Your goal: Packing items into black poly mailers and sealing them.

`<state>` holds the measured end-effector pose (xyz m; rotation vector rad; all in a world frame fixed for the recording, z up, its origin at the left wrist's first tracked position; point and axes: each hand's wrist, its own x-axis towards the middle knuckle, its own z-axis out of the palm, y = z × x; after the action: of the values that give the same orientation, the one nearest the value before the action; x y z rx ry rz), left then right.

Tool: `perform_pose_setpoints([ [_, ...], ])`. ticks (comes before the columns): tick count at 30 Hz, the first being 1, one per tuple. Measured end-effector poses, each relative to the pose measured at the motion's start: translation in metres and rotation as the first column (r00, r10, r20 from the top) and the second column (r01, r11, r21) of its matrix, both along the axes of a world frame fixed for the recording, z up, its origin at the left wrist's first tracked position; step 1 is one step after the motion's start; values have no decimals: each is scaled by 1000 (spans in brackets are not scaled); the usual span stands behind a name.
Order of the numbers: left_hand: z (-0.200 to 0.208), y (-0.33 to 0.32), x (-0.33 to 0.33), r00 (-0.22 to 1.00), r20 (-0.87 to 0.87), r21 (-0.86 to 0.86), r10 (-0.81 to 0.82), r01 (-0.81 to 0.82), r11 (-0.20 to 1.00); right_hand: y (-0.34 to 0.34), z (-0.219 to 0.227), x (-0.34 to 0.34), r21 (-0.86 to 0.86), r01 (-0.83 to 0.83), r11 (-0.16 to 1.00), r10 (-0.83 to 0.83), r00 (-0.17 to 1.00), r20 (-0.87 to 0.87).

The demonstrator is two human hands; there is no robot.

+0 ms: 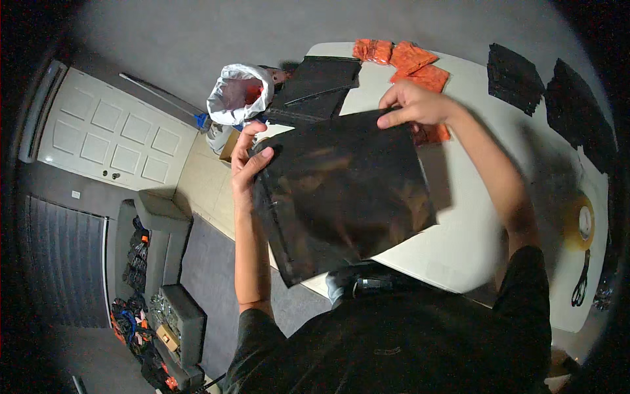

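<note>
1. Left hand (pixel 249 161) clamped on the upper left of a glossy black plastic sheet (pixel 348 190); right hand (pixel 420 105) pinches its top edge near the right corner.
2. Sheet is up over the white table (pixel 472 243), lower left corner past the table's near edge.
3. Open room: table's middle-right, my right forearm above it. Orange packets (pixel 373 51) along its far edge, scissors (pixel 581 282) at its right end.
4. Small mark on my shirt (pixel 387 351), off the table's near edge: too faint to read.
5. Sheet hides part of the table's left half; can't tell if it's a bag. Black stacks (pixel 515 79) at the table's far right fade toward the dark rim.
</note>
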<state>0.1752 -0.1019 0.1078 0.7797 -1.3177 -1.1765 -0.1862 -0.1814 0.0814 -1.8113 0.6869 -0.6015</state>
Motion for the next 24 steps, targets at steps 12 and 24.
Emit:
perform_pose_setpoints([
  [12,-36,-4,-3,992,-121,74,-26,36,997,0,35,-40,-183,295,938,-306,951,-36],
  [24,-85,-8,18,547,814,-141,195,-140,980,-17,-47,-10,103,208,973,-135,867,-479],
])
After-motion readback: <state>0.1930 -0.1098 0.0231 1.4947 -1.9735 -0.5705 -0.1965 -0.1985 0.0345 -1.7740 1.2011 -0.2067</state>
